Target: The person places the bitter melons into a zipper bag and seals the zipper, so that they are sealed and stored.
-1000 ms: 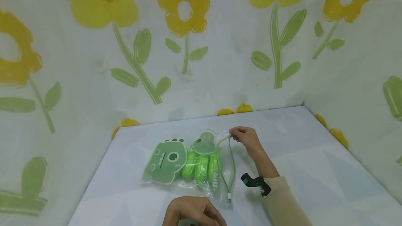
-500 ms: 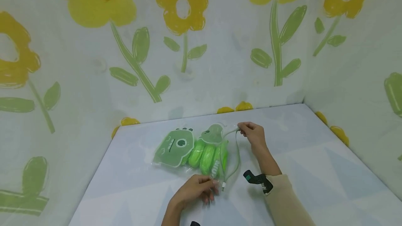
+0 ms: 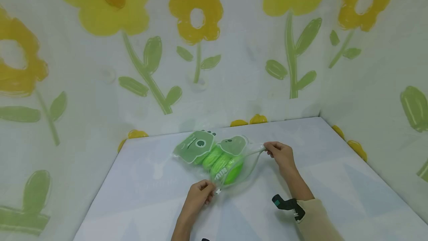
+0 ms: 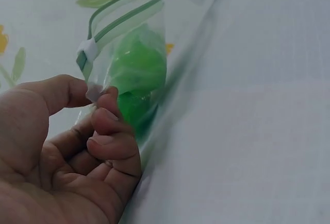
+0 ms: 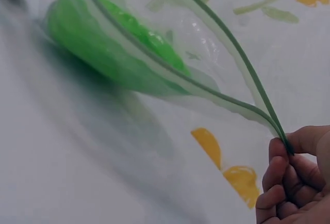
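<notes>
A clear zip bag (image 3: pixel 195 147) printed with green cartoon monsters lies tilted on the table, its mouth spread apart toward me. Bright green rolled items (image 3: pixel 219 161) are packed inside it. Between thumb and index finger, my left hand (image 3: pixel 199 195) pinches the bag's near corner, just beside the white zip slider (image 4: pixel 88 50). My right hand (image 3: pixel 280 155) pinches the far end of the green zip strip (image 5: pixel 234 44). In the right wrist view the two zip edges part into a wide loop and meet at the right fingertips (image 5: pixel 279 147).
The pale table (image 3: pixel 133 196) with faint blue triangles stretches around the bag. A white cloth wall (image 3: pixel 234 66) with yellow flowers rises behind it and along both sides. A black wrist camera (image 3: pixel 284 203) sits at the right cuff.
My left hand has come up from the bottom edge and now pinches the bag's near corner. The right hand has drawn its end rightward, and the bag has turned and its mouth has widened.
</notes>
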Tool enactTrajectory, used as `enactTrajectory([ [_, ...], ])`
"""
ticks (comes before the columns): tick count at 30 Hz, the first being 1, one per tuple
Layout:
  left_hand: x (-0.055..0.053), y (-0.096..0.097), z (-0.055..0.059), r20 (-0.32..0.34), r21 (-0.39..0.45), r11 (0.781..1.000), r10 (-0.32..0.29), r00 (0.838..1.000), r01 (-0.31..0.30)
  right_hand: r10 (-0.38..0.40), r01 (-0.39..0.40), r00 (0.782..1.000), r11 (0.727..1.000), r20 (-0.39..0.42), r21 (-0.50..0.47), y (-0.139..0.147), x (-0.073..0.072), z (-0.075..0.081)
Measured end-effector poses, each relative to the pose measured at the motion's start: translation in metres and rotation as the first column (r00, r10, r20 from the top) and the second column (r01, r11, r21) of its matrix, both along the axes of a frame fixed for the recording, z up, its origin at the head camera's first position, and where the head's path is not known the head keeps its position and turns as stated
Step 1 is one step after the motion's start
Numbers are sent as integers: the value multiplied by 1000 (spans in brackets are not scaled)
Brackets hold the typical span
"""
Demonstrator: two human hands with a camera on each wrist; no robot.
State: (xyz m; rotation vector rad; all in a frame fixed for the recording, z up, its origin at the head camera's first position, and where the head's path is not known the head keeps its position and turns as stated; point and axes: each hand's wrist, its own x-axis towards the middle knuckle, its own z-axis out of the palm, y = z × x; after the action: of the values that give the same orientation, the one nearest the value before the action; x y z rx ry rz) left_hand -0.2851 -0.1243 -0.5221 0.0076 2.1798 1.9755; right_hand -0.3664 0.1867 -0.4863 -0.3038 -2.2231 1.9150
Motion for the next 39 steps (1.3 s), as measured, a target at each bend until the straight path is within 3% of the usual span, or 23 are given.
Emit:
enactTrajectory([
  [5,-1,2,-1,-16,8,999,36,999,-36,-7,6,1000,998,7,65,12,15,-8],
  [13,-4,6,-8,-47,-1,984,181,982,-181,33,-36,999,993,30,117,27,45,-15],
  [22,-12,6,-3,-77,26,977,215,974,-214,59,-64,997,994,55,89,35,73,-15],
  [29,-16,-1,-3,-74,35,962,274,959,-272,64,-66,997,996,44,59,26,79,-18],
  [35,-16,-10,-2,-67,42,944,329,942,-327,127,-130,991,991,49,44,16,84,-15],
  [39,-12,-15,-5,-33,30,952,305,952,-304,177,-185,980,979,87,82,14,92,-15],
])
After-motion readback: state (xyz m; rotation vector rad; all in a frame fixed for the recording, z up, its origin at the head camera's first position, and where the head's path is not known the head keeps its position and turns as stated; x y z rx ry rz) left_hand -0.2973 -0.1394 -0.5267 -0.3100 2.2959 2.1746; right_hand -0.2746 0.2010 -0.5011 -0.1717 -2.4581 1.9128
